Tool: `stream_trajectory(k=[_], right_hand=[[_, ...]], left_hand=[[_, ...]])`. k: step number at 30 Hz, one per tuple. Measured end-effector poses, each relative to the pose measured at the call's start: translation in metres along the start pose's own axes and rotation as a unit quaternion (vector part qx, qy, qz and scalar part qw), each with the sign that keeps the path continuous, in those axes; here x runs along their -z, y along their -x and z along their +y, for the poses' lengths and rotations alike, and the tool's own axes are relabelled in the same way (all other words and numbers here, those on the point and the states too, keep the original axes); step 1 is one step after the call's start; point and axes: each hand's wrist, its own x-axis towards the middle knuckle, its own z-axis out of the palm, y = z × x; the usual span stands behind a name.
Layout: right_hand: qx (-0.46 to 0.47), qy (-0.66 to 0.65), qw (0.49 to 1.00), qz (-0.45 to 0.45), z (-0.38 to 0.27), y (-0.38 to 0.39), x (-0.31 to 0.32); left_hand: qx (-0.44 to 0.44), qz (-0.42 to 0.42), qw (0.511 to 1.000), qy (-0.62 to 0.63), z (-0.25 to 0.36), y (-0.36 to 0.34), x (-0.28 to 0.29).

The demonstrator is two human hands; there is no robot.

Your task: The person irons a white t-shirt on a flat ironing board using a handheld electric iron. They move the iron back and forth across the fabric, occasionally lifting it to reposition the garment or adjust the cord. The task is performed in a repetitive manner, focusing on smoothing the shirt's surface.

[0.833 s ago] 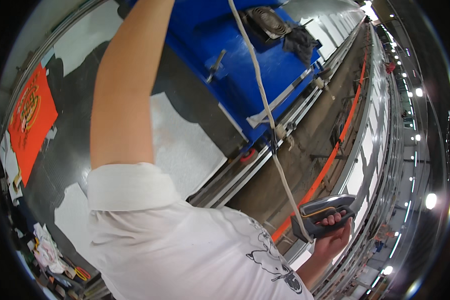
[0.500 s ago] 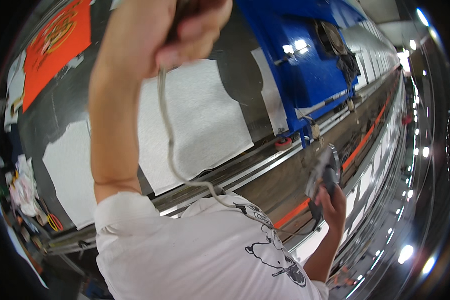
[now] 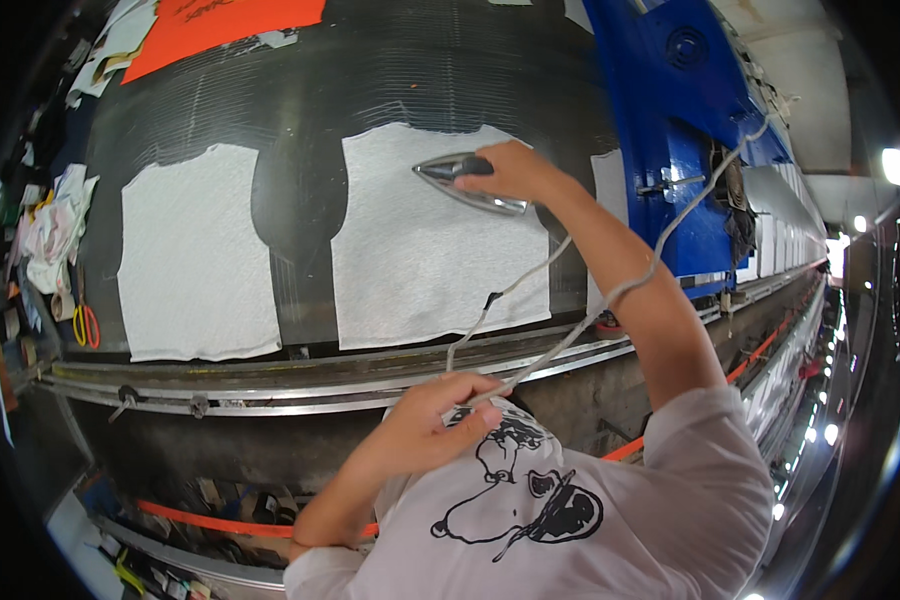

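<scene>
My right hand is closed round the handle of a clothes iron. The iron rests on a white fabric panel cut in a garment shape, near its upper part. Close to my shirt front, my left hand grips the pale iron cord between thumb and fingers. From there one length of cord runs up to the iron, and another passes over my right forearm to the upper right. A second white fabric panel lies flat to the left.
The dark table has a metal rail along its near edge. A blue machine stands at the right. An orange sheet lies at the far left, with scissors and crumpled fabric by the left edge.
The iron has moved from low on the right onto the fabric panel. My left hand has come down from high in front to my chest, still holding the cord. The view has turned.
</scene>
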Motion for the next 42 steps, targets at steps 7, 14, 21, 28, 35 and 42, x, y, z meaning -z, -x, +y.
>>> stream_trajectory(k=[7,14,21,28,35,42], right_hand=[[-0.007,0.063,0.996,0.067,0.020,-0.062,0.012],[0.050,0.066,0.990,0.116,0.028,-0.062,0.004],[0.032,0.071,0.990,0.117,0.026,-0.053,0.003],[0.082,0.059,0.994,-0.030,0.014,0.046,-0.059],[0.107,0.109,0.985,-0.076,-0.006,0.157,-0.127],[0.072,0.051,0.996,0.028,-0.048,0.037,-0.043]], left_hand=[[-0.129,0.003,0.990,0.055,0.000,0.025,-0.037],[-0.246,0.025,0.958,0.145,-0.011,0.012,-0.108],[-0.279,0.040,0.960,0.007,0.001,0.001,-0.135],[-0.310,-0.050,0.946,0.082,0.000,0.001,-0.146],[-0.286,-0.057,0.954,0.074,-0.003,0.020,-0.121],[-0.223,-0.028,0.974,-0.004,-0.003,0.045,-0.115]])
